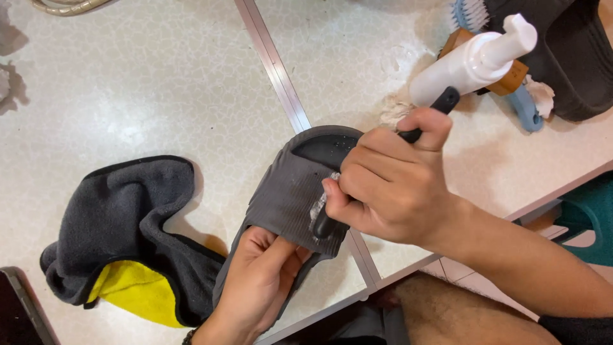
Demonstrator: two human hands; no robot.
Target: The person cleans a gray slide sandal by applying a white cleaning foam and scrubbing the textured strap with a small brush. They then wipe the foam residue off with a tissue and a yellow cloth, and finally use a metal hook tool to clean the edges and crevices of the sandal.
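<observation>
A dark grey slide sandal lies on the pale table, toe end away from me. My left hand grips its heel end from below, thumb on the footbed. My right hand is closed around a black-handled brush, whose head presses on the ribbed strap where white foam shows. The brush bristles are mostly hidden under my fingers.
A grey and yellow cloth lies crumpled at the left. A white pump bottle, a blue brush and a second dark sandal sit at the upper right. A metal seam crosses the table. My bare leg is below.
</observation>
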